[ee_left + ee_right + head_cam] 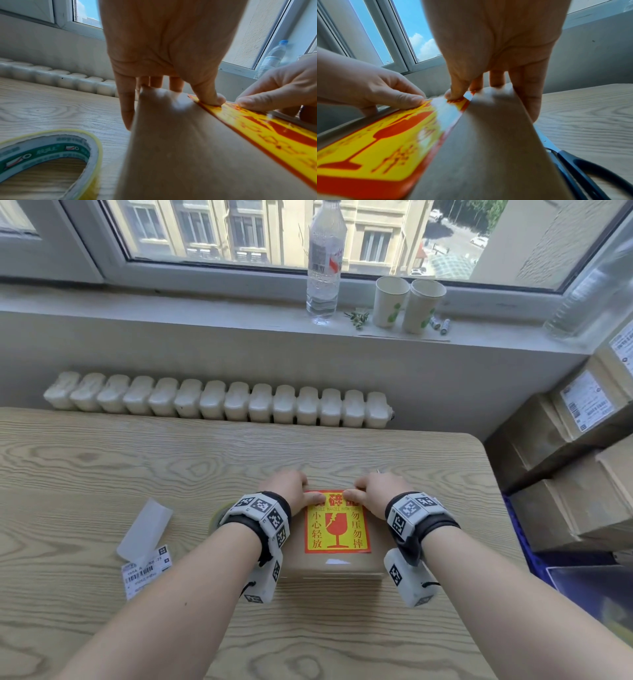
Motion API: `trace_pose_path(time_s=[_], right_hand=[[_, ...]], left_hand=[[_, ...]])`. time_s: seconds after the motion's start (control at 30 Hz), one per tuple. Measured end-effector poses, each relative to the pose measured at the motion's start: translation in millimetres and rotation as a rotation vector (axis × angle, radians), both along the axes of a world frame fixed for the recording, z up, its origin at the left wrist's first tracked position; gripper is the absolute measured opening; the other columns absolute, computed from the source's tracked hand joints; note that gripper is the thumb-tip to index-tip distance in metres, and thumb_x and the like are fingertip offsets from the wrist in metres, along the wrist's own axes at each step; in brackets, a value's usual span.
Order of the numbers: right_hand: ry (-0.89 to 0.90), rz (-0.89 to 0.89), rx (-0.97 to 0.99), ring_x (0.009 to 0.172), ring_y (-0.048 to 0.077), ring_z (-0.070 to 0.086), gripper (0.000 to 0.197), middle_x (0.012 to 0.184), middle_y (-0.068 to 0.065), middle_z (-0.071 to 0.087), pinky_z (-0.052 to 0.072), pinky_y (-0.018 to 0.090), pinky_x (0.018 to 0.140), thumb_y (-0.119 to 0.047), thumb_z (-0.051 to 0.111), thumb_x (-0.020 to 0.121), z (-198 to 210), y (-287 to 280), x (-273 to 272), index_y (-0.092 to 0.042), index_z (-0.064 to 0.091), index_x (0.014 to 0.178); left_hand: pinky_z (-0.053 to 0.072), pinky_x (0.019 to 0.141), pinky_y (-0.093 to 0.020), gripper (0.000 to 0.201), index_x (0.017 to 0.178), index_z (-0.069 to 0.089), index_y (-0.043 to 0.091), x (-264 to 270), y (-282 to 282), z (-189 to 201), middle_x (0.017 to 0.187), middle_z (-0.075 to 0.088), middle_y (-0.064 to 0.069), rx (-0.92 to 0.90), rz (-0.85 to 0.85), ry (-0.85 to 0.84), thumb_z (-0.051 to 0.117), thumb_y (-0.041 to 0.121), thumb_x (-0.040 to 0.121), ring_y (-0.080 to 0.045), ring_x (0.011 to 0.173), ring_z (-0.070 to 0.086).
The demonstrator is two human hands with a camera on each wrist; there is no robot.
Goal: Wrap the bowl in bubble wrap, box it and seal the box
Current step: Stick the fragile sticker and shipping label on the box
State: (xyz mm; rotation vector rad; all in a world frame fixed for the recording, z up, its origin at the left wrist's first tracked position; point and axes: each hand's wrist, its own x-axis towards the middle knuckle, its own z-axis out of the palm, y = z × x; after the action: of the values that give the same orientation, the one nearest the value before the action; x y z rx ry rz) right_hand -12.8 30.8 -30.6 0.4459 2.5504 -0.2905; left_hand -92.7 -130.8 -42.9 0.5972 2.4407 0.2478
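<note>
A closed brown cardboard box (335, 566) sits on the wooden table (137, 460). On its lid lies a yellow and red fragile sticker (337, 529). My left hand (291, 487) rests on the box's far left corner, its thumb (211, 98) pressing the sticker's (274, 139) far edge while its fingers reach down past the far side. My right hand (380, 491) mirrors it at the far right, thumb (453, 94) on the sticker's (376, 146) corner. No bowl or bubble wrap is in view.
A tape roll (51, 148) lies left of the box and dark-handled scissors (583, 166) lie right of it. A white backing sheet (144, 529) and a barcode label (145, 571) lie at the left. Stacked cartons (565, 474) stand to the right; a bottle (323, 261) and cups (407, 302) are on the windowsill.
</note>
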Motion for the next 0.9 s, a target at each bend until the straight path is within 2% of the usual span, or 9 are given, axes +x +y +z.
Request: trace_pose_path(time_s=[0.1, 0.27, 0.4, 0.47, 0.53, 0.6, 0.7, 0.8, 0.9], right_hand=[[-0.033, -0.011, -0.049, 0.115, 0.024, 0.053, 0.055, 0.123, 0.004, 0.058, 0.043, 0.033, 0.084, -0.062, 0.053, 0.086, -1, 9, 3, -0.024, 0.055, 0.126], [-0.055, 0.030, -0.175, 0.133, 0.022, 0.039, 0.107, 0.147, -0.002, 0.035, 0.038, 0.041, 0.107, -0.058, 0.080, 0.062, -3, 14, 22, -0.033, 0.021, 0.149], [-0.150, 0.100, -0.141, 0.143, 0.028, 0.024, 0.135, 0.159, -0.001, 0.008, 0.033, 0.049, 0.111, -0.058, 0.086, 0.050, -6, 10, 26, -0.047, -0.008, 0.147], [-0.161, 0.113, -0.132, 0.145, 0.029, 0.020, 0.140, 0.160, 0.000, 0.001, 0.033, 0.051, 0.111, -0.058, 0.087, 0.047, -8, 7, 27, -0.050, -0.013, 0.144], [-0.126, 0.060, -0.161, 0.145, 0.030, 0.019, 0.142, 0.160, 0.002, -0.002, 0.033, 0.051, 0.111, -0.051, 0.090, 0.048, -7, 3, 30, -0.049, -0.013, 0.145], [-0.055, -0.049, -0.222, 0.145, 0.028, 0.021, 0.139, 0.161, 0.004, 0.001, 0.032, 0.046, 0.112, -0.045, 0.091, 0.052, -8, 2, 38, -0.041, -0.009, 0.149], [0.078, -0.274, -0.358, 0.134, 0.023, 0.042, 0.109, 0.153, 0.003, 0.033, 0.038, 0.035, 0.107, -0.044, 0.082, 0.068, -11, 2, 50, -0.031, 0.013, 0.151], [0.134, -0.342, -0.287, 0.122, 0.023, 0.052, 0.072, 0.138, 0.004, 0.051, 0.043, 0.035, 0.100, -0.044, 0.069, 0.083, -8, -5, 53, -0.023, 0.034, 0.143], [0.148, -0.353, -0.213, 0.116, 0.024, 0.056, 0.051, 0.130, 0.005, 0.057, 0.045, 0.034, 0.096, -0.042, 0.060, 0.089, 2, -11, 53, -0.020, 0.046, 0.133]], left_hand=[[0.046, 0.084, -0.033, 0.047, 0.107, 0.061, 0.012, 0, -3, 0, 0.107, 0.063, -0.006, 0.037, 0.011, -0.011, 0.062, 0.052, 0.083, -0.024, 0.101, 0.058], [0.045, 0.080, -0.033, 0.047, 0.105, 0.061, 0.011, 3, -6, -1, 0.106, 0.064, -0.006, 0.074, 0.015, 0.016, 0.063, 0.052, 0.082, -0.022, 0.097, 0.058], [0.043, 0.090, -0.033, 0.056, 0.118, 0.056, 0.014, 8, -10, 0, 0.123, 0.056, -0.007, 0.065, 0.039, 0.041, 0.064, 0.055, 0.080, -0.022, 0.110, 0.054], [0.040, 0.098, -0.034, 0.072, 0.133, 0.046, 0.015, 12, -15, 0, 0.135, 0.047, -0.008, 0.076, 0.084, 0.038, 0.065, 0.056, 0.078, -0.023, 0.121, 0.049], [0.043, 0.096, -0.034, 0.083, 0.137, 0.041, 0.013, 15, -23, -3, 0.138, 0.047, -0.009, 0.043, 0.125, 0.054, 0.063, 0.063, 0.075, -0.024, 0.121, 0.051], [0.047, 0.090, -0.035, 0.088, 0.139, 0.037, 0.010, 18, -28, -6, 0.130, 0.055, -0.010, -0.047, 0.142, 0.061, 0.054, 0.071, 0.077, -0.025, 0.115, 0.056], [0.046, 0.087, -0.035, 0.072, 0.133, 0.043, 0.008, 21, -33, -5, 0.124, 0.059, -0.012, -0.094, 0.160, 0.024, 0.043, 0.064, 0.088, -0.028, 0.112, 0.057], [0.045, 0.082, -0.032, 0.054, 0.121, 0.054, 0.007, 21, -35, 2, 0.117, 0.062, -0.012, -0.063, 0.133, 0.021, 0.040, 0.052, 0.094, -0.027, 0.105, 0.059], [0.048, 0.078, -0.031, 0.054, 0.113, 0.059, 0.008, 24, -37, 8, 0.110, 0.065, -0.010, -0.073, 0.115, 0.027, 0.041, 0.056, 0.093, -0.025, 0.099, 0.062]])
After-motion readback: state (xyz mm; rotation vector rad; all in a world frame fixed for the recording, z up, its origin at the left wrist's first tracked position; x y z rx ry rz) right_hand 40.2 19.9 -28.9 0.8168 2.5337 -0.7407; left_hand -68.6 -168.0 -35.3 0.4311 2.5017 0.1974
